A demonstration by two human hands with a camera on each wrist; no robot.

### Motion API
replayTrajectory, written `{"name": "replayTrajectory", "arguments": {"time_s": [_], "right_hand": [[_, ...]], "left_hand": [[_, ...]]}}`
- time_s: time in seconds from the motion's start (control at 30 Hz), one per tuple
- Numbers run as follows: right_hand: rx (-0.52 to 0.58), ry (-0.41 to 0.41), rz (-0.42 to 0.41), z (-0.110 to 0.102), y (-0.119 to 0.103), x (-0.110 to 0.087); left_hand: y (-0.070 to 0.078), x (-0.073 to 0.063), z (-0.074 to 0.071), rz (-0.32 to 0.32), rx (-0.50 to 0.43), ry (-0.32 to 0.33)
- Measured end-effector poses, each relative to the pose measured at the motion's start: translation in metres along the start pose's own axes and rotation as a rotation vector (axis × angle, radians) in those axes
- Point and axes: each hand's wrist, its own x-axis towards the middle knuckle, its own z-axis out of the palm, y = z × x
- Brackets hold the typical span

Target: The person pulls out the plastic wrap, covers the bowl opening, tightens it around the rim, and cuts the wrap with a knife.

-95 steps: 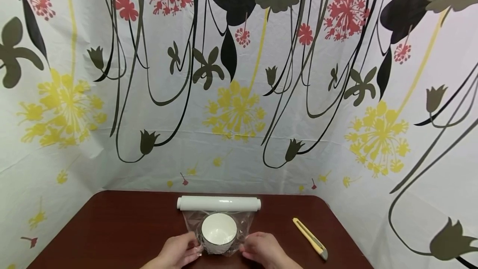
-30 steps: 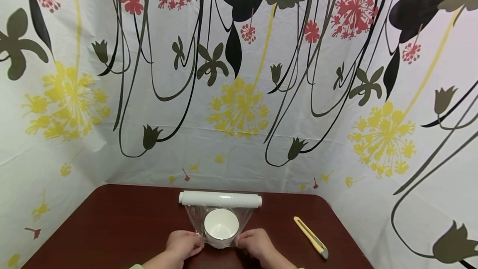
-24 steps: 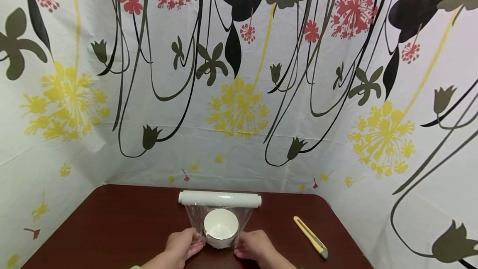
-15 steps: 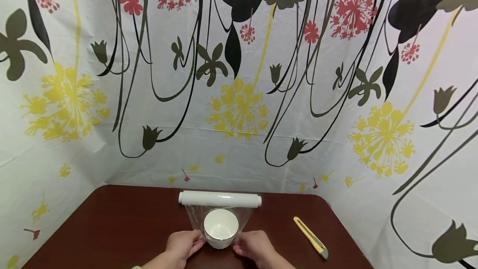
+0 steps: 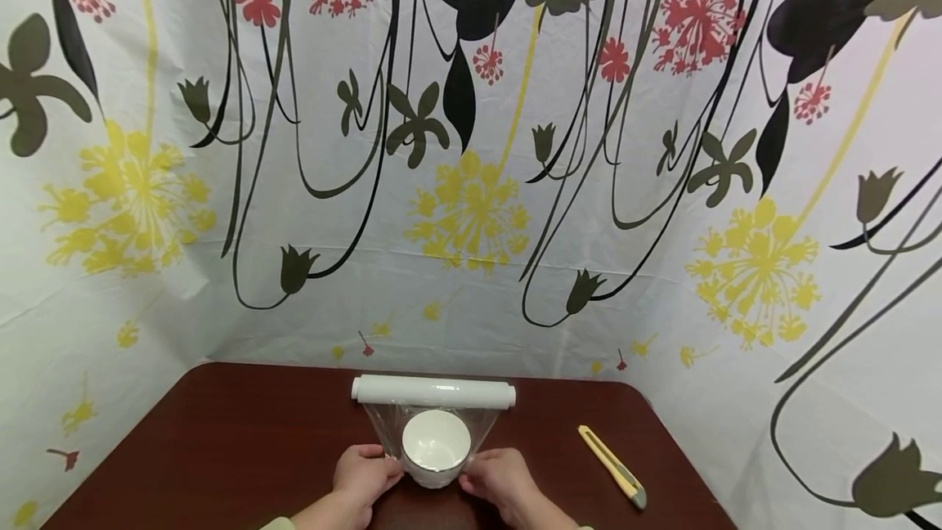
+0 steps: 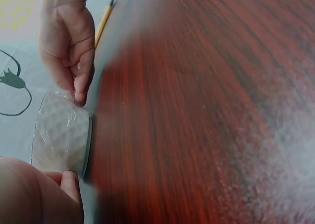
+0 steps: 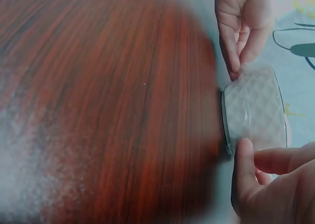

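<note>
A white bowl [image 5: 436,444] with a dark rim and a quilted outer wall [image 7: 255,106] stands upright on the table. Clear plastic wrap [image 5: 482,422] stretches from its white roll [image 5: 434,392] over the bowl and clings to the near side. At the bowl's left my left hand [image 5: 364,477] pinches the wrap low against the wall. On the opposite side, my right hand [image 5: 504,478] pinches it likewise. Both wrist views show thumb and fingertips at the bowl's sides, with wrinkled film [image 6: 69,120] between the two hands.
A yellow utility knife [image 5: 612,466] lies on the dark red wooden table [image 5: 243,448], right of my right hand. A flower-printed curtain [image 5: 471,309] hangs behind the table and along both sides.
Since the oldest frame, my hands have drawn the loose film at the near side tighter against the bowl. Over the last second, they have shifted only slightly at the bowl's sides.
</note>
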Motion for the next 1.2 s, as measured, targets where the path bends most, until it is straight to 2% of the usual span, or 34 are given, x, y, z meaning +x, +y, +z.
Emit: {"name": "replayTrajectory", "arguments": {"time_s": [0.17, 0.43, 0.67, 0.9, 1.0, 1.07, 1.2], "right_hand": [[-0.033, 0.001, 0.003, 0.001, -0.002, 0.001], [-0.128, 0.004, 0.014, -0.001, -0.005, 0.0], [-0.171, 0.028, 0.014, -0.002, -0.004, 0.0], [-0.123, 0.009, 0.013, -0.001, -0.002, -0.001], [-0.126, 0.006, 0.009, 0.002, -0.003, -0.002], [-0.131, 0.006, 0.006, 0.003, -0.004, -0.003], [-0.136, 0.01, 0.0, 0.007, -0.006, -0.007]], "left_hand": [[0.0, 0.001, 0.003, 0.01, 0.027, 0.023], [0.001, 0.002, 0.004, 0.066, 0.162, 0.088], [0.001, -0.001, 0.002, 0.113, 0.278, 0.075], [-0.001, -0.004, 0.007, 0.141, 0.312, 0.068], [-0.001, -0.008, 0.011, 0.153, 0.373, 0.083], [-0.001, -0.011, 0.014, 0.169, 0.448, 0.093], [-0.002, -0.02, 0.02, 0.233, 0.576, 0.096]]}}
